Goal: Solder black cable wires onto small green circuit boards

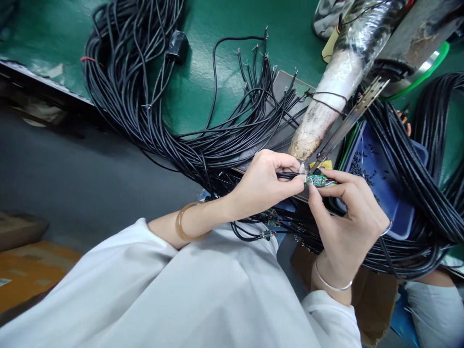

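Observation:
My left hand (266,179) pinches the end of a black cable (286,176) between thumb and fingers. In my right hand (350,212), thumb and forefinger grip a small green circuit board (316,180) by its edges. The cable end meets the board's left end; fingertips partly hide the joint. Thin coloured wires lead off the board's right side under my fingers. Just above the board, a slim metal rod that looks like a soldering iron (348,121) slants down to its tip. A yellow sponge-like piece (322,165) lies right behind the board.
A large bundle of black cables (145,106) with stripped ends lies on the green table (203,19). A film-wrapped tube (329,87) slants down above my hands. Right of them are a blue tray (400,212) holding small black pieces and more coiled cables (409,154). Finished-looking boards (267,234) hang below.

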`<state>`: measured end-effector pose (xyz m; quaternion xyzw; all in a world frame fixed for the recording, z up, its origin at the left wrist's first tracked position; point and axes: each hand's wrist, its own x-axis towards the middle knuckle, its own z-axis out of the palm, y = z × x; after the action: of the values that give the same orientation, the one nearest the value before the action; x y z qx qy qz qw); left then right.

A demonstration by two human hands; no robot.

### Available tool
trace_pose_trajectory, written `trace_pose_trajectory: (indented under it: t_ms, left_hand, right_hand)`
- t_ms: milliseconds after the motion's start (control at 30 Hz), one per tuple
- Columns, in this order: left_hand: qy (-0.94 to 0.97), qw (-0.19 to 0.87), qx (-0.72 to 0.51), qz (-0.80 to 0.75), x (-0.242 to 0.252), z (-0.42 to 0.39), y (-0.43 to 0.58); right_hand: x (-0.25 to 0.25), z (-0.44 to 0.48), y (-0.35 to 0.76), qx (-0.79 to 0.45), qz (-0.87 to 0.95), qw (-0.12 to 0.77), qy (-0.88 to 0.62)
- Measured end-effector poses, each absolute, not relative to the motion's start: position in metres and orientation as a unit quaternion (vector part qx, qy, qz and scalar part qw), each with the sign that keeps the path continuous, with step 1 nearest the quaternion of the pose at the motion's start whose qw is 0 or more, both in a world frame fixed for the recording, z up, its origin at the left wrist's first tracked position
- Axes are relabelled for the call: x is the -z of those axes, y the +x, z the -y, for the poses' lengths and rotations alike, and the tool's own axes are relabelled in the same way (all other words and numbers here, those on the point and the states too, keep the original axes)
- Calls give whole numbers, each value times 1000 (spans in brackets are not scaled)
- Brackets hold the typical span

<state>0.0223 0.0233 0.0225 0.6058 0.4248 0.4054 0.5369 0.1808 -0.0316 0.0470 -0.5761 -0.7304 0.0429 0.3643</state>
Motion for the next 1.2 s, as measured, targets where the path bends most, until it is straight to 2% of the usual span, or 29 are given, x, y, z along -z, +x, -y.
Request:
trace_pose_trajectory:
  t_ms: [267,533,767,900,967,1200]
  left_hand:
    - [588,590,-358,-420,-21,-26,20]
    - [596,598,-355,-403,-15,-20,19]
    - [655,530,-376,-386,-11,-11,16]
    - [688,510,-371,-359,-8,-8,9]
    - [719,469,-386,-338,-5,-7,5]
    - [809,175,-484,-285,14,-2,7]
  right_hand:
    - [-41,34,184,-66,740,340,-577]
    - [-35,40,183,-37,738,345,-578]
    - [-33,52,177,10,721,356,-594]
    - [-37,57,176,-54,696,363,-617]
    - [-37,57,176,-106,662,392,-630]
    - [-29,50,174,-220,551,475,-650]
